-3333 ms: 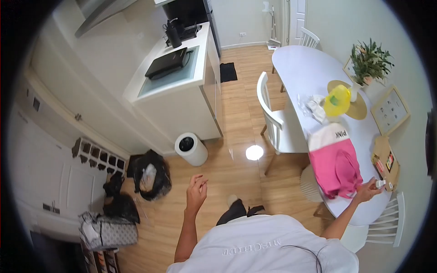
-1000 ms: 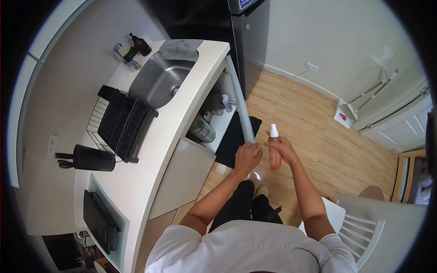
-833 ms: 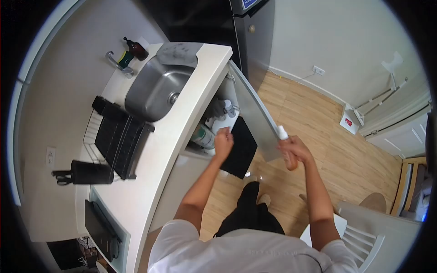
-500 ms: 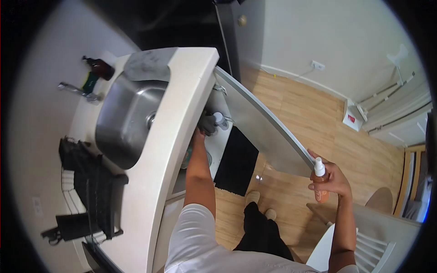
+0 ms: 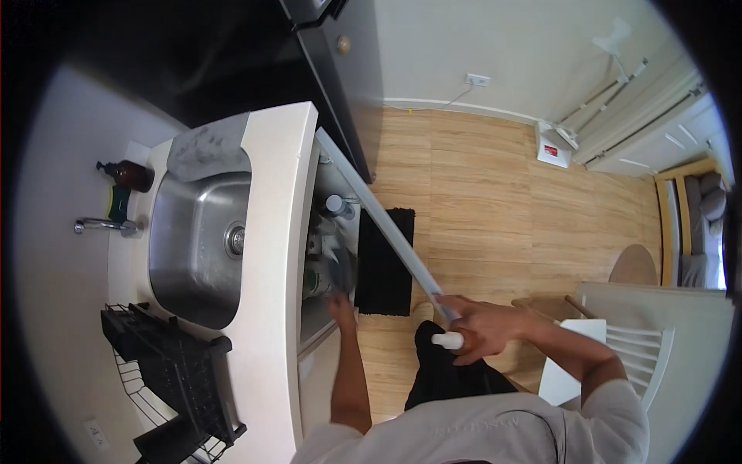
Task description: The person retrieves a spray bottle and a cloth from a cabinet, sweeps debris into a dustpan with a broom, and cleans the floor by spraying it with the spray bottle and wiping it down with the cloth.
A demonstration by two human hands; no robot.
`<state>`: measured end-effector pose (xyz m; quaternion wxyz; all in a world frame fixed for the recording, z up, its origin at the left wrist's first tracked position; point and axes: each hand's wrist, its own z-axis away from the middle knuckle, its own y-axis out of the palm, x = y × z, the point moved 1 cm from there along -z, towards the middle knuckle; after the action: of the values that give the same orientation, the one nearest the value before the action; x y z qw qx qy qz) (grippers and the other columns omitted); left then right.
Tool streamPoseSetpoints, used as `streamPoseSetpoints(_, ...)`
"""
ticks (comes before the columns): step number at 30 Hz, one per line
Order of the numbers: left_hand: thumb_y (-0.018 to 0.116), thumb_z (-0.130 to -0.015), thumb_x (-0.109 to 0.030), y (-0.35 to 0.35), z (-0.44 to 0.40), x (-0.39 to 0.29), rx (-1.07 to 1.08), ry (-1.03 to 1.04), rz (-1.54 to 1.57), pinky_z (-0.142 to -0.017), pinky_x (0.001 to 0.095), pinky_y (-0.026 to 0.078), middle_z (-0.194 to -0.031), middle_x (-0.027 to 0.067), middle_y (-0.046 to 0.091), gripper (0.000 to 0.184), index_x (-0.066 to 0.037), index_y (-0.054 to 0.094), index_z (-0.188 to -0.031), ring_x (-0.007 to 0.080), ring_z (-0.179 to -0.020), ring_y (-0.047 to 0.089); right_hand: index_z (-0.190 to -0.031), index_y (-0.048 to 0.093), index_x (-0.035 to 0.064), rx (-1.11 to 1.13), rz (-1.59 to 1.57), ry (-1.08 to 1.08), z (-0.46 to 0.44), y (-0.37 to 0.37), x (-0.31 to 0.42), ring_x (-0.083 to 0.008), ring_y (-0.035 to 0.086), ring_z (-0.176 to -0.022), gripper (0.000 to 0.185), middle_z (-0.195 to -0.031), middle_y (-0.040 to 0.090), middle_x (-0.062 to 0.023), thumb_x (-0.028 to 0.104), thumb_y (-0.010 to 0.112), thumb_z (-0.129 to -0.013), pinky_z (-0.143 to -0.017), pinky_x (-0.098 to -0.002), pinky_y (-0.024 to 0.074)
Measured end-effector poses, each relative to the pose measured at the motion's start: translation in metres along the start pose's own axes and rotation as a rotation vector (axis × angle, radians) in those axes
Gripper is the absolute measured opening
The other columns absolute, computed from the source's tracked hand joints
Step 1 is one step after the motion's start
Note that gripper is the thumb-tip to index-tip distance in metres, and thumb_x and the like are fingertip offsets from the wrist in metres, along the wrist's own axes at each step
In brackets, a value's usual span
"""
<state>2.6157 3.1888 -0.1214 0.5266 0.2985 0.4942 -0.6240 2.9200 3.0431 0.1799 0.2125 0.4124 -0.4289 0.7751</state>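
My left hand [image 5: 340, 308] is at the front of the open under-sink cabinet, closed on a grey cloth [image 5: 338, 264] that is smeared by motion. My right hand [image 5: 487, 329] is wrapped round a small orange spray bottle [image 5: 468, 341] with a white top [image 5: 447, 340], which lies tilted and points left. Fingers of that same hand touch the free end of the cabinet door [image 5: 386, 228]. Inside the cabinet, a bottle with a pale cap [image 5: 335, 203] stands near the door hinge, and a green-labelled container [image 5: 311, 280] is partly hidden behind the cloth.
Left of the cabinet are the counter [image 5: 272, 309], a steel sink [image 5: 197, 255], a tap [image 5: 108, 225], a brown pump bottle [image 5: 131, 176] and a black dish rack [image 5: 174, 363]. A black mat [image 5: 398, 271] lies on the floor. A white chair [image 5: 572, 352] stands at right.
My left hand has come back from deep in the cabinet with the grey cloth. My right hand has swung the door partway toward closed, tipping the spray bottle sideways. The view has turned.
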Motion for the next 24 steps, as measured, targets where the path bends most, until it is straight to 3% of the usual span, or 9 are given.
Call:
streamPoseSetpoints(5, 0.052, -0.084, -0.016, -0.094, 0.176, 0.032, -0.172, -0.186, 0.029, -0.064, 0.0387, 0.041, -0.077, 0.0107, 0.05, 0.025, 0.005, 0.041, -0.075, 0.0193, -0.07, 0.044, -0.091, 0.07, 0.0024, 0.258, 0.127, -0.186, -0.045, 0.039, 0.01, -0.04, 0.023, -0.135, 0.037, -0.148, 0.008, -0.0284, 0.032, 0.073, -0.069, -0.101, -0.0395, 0.0376)
streamPoseSetpoints(6, 0.052, -0.083, -0.017, -0.108, 0.201, 0.018, -0.153, -0.107, -0.304, -0.061, 0.0403, 0.04, -0.074, 0.0149, 0.048, 0.027, 0.004, 0.038, -0.075, 0.0217, -0.068, 0.044, -0.09, 0.07, 0.0027, 0.245, 0.222, -0.254, -0.057, 0.055, 0.009, -0.0406, 0.024, -0.135, 0.035, -0.148, 0.006, -0.028, 0.029, 0.074, -0.067, -0.1, -0.0402, 0.0387)
streamPoseSetpoints(8, 0.052, -0.083, -0.019, -0.129, 0.223, 0.027, -0.158, -0.036, -0.525, -0.06, 0.0387, 0.039, -0.072, 0.0138, 0.042, 0.027, 0.002, 0.037, -0.076, 0.0229, -0.067, 0.042, -0.072, 0.068, -0.005, 0.136, 0.254, -0.389, -0.078, 0.073, 0.018, -0.0419, 0.027, -0.132, 0.028, -0.144, 0.022, -0.0282, 0.021, 0.075, -0.065, -0.105, -0.0438, 0.0333)
streamPoseSetpoints(11, 0.054, -0.084, -0.02, -0.145, 0.226, 0.033, -0.105, -0.158, -0.355, -0.061, 0.0366, 0.039, -0.071, 0.0123, 0.043, 0.026, 0.001, 0.04, -0.077, 0.0235, -0.065, 0.042, -0.118, 0.049, -0.0082, 0.193, 0.217, -0.27, -0.12, 0.099, 0.035, -0.0403, 0.037, -0.126, 0.071, -0.14, 0.025, -0.0288, 0.016, 0.078, -0.058, -0.105, -0.0418, 0.0341)
streamPoseSetpoints(14, 0.055, -0.084, -0.019, -0.129, 0.21, 0.022, -0.018, -0.169, -0.298, -0.062, 0.0354, 0.039, -0.072, 0.0112, 0.045, 0.025, 0.0, 0.041, -0.077, 0.0222, -0.066, 0.043, -0.143, 0.001, -0.0065, 0.055, 0.263, -0.354, -0.157, 0.122, 0.041, -0.0381, 0.041, -0.122, 0.12, -0.134, 0.034, -0.0239, 0.017, 0.079, -0.054, -0.105, -0.0425, 0.0337)
streamPoseSetpoints(18, 0.056, -0.085, -0.019, -0.081, 0.189, -0.008, 0.18, -0.099, -0.314, -0.062, 0.0338, 0.039, -0.073, 0.0098, 0.048, 0.023, -0.002, 0.043, -0.078, 0.0205, -0.067, 0.045, -0.134, 0.026, -0.0102, -0.217, 0.4, -0.474, -0.177, 0.117, 0.037, -0.0335, 0.052, -0.11, 0.097, -0.114, 0.054, -0.0192, 0.015, 0.077, -0.055, -0.093, -0.0411, 0.0432)
streamPoseSetpoints(20, 0.056, -0.085, -0.019, -0.049, 0.178, -0.03, 0.302, -0.031, -0.326, -0.062, 0.033, 0.04, -0.074, 0.0091, 0.049, 0.022, -0.003, 0.043, -0.078, 0.0197, -0.067, 0.046, -0.113, 0.042, -0.0054, 0.075, -0.126, -0.408, -0.167, 0.081, 0.037, -0.0287, 0.061, -0.089, 0.067, -0.087, 0.061, -0.0125, 0.014, 0.075, -0.058, -0.074, -0.04, 0.0474)
streamPoseSetpoints(21, 0.056, -0.086, -0.019, -0.029, 0.176, -0.046, 0.364, 0.014, -0.333, -0.063, 0.0326, 0.04, -0.074, 0.0087, 0.05, 0.021, -0.003, 0.044, -0.078, 0.0193, -0.067, 0.046, -0.095, 0.043, 0.0037, -0.231, -0.315, -0.524, -0.147, 0.065, 0.028, -0.0256, 0.061, -0.069, 0.044, -0.066, 0.057, -0.0066, 0.012, 0.071, -0.062, -0.062, -0.0375, 0.0455)
streamPoseSetpoints(24, 0.057, -0.086, -0.018, 0.048, 0.17, -0.11, 0.552, 0.188, -0.342, -0.063, 0.0314, 0.04, -0.075, 0.0076, 0.052, 0.02, -0.004, 0.045, -0.079, 0.018, -0.068, 0.047, -0.118, 0.044, 0.0076, -0.528, -0.469, -0.262, -0.06, -0.026, 0.0, -0.0245, 0.059, -0.065, 0.057, -0.068, 0.057, -0.0062, 0.01, 0.068, -0.065, -0.06, -0.0352, 0.0452)
